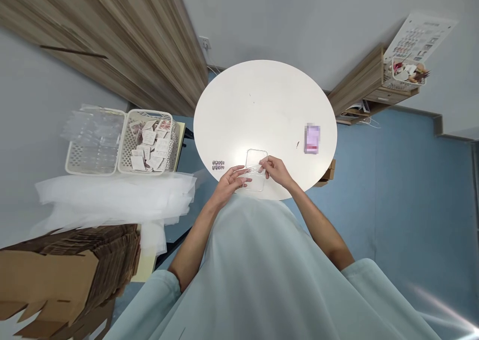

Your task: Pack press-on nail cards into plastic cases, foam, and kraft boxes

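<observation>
A clear plastic case (256,153) lies opened out flat near the front edge of the white round table, its two halves joined across the middle. My left hand (228,184) holds the left side of the case, its fingers apart and reaching over the edge. At the middle seam, the fingertips of my right hand (277,171) are pinched together on the case's right side. Whether a small piece also sits between those fingertips is hidden. To the left of the case is a small group of dark, shiny round pieces (218,165) set out in two rows.
On the table's (258,95) right side lies a purple pack (312,140), partly blurred. At left stand a white basket of small cards (151,145) and a basket of clear plastic cases (93,135). White plastic bags (116,197) and stacked flat cardboard boxes (56,280) are nearer me.
</observation>
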`<state>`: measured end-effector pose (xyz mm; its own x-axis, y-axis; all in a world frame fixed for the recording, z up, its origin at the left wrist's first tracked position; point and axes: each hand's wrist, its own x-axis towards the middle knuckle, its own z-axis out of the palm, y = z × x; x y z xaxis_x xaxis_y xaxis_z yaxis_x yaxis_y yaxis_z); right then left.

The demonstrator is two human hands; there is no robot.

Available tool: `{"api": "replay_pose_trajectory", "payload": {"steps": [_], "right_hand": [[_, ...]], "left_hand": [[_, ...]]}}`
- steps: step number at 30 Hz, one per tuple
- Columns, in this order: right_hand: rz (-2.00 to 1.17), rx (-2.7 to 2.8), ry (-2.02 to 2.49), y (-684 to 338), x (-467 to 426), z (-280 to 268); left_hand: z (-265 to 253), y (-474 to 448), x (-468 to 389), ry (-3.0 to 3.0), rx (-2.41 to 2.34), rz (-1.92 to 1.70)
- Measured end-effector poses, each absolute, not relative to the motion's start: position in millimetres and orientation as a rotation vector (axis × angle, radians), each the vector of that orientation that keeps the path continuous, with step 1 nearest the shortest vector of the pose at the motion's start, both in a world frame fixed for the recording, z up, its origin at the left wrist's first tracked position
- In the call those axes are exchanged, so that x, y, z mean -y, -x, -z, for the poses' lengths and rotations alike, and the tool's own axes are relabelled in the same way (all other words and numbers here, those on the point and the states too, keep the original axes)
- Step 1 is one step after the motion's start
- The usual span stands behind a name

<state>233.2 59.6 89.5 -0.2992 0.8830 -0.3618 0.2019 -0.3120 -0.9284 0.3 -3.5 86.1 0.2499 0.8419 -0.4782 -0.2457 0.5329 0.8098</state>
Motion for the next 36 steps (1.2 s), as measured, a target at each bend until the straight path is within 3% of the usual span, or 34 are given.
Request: {"api": "replay_pose_trajectory", "payload": {"steps": [10, 25, 36], "right_hand": [[-1.724, 1.57, 1.39, -199.7, -65.2, -87.3], [-1.262, 2.212, 1.73, -84.4, -85.1, -7.0], [-0.97, 2.509, 1.79, -54.0, -77.1, 19.6]], "left_hand": [[-89.3, 12.3, 11.8, -0.598, -1.071, -0.93], [-80.2, 143.8, 68.4, -0.362, -1.339, -1.177], [-73.5, 180.9, 69.8, -0.37, -1.291, -1.157]]}}
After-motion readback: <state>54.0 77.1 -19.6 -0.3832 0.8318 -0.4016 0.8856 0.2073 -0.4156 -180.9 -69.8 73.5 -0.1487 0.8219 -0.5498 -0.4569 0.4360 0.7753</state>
